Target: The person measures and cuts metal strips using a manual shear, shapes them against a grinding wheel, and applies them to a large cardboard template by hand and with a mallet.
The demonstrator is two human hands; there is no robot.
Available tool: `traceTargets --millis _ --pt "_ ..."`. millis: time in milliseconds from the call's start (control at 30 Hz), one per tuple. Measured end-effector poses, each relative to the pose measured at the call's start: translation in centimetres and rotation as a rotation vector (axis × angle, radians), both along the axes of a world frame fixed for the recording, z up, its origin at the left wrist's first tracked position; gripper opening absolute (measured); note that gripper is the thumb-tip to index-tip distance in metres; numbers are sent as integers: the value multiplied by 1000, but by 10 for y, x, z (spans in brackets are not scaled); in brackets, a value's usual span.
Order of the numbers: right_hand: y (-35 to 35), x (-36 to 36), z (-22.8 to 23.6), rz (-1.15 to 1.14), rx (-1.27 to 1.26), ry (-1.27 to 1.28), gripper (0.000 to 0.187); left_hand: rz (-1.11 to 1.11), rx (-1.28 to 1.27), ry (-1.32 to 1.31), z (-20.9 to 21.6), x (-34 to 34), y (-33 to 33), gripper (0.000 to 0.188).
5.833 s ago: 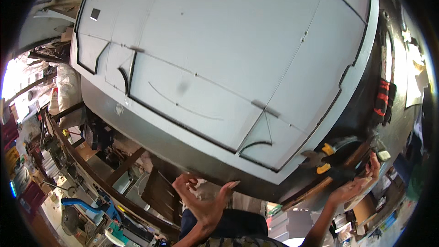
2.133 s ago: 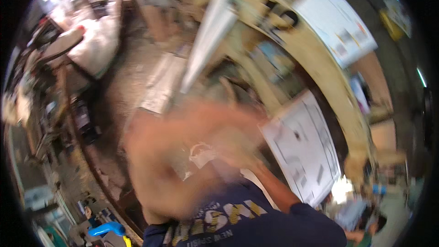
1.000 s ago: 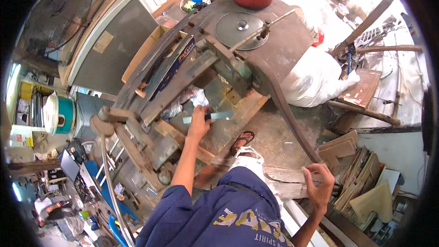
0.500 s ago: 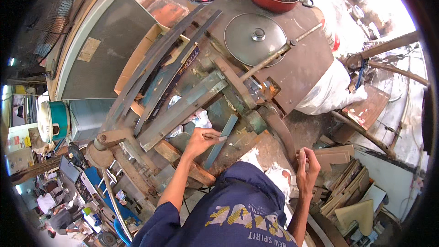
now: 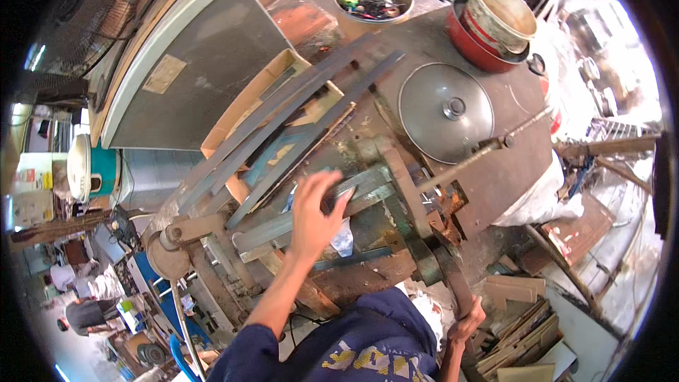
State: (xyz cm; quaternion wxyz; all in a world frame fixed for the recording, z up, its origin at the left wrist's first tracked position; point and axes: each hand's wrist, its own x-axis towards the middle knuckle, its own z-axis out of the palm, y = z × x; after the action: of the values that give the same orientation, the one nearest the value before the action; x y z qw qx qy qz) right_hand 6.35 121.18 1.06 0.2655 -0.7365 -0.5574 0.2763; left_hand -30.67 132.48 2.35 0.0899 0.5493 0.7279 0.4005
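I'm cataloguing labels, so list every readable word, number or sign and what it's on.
Shirt: large yellow-and-white lettering, partly cut off; wording not copied here.
Tan label on the grey panel: no print legible.
Pale sheets, far left: any print is too small to read.

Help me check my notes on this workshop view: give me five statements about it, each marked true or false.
1. The right hand is on the curved metal lever. True.
2. The round lid covers the red pot. False: it lies on the brown tabletop, apart from the pot.
3. A whitish bucket stands in the red pot. True.
4. The left hand is on the red pot. False: it is over the gray metal bar; whether it touches is unclear.
5. The fan is at the picture's upper left. True.
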Motion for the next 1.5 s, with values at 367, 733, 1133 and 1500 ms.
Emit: traceTargets --millis 367,733,1133,1500 --pt "9 -3 1 -47 -81 117 64 -373 -407 -315 -7 -7 -74 7" --pt "-15 41 -42 97 -82 90 50 -312 -865 -245 -74 -225 27 58" --pt "-9 39 -14 173 -78 308 73 -97 -600 -119 24 -230 55 24" --pt "-44 91 -6 135 -551 329 58 6 -443 -43 145 -296 -95 30"
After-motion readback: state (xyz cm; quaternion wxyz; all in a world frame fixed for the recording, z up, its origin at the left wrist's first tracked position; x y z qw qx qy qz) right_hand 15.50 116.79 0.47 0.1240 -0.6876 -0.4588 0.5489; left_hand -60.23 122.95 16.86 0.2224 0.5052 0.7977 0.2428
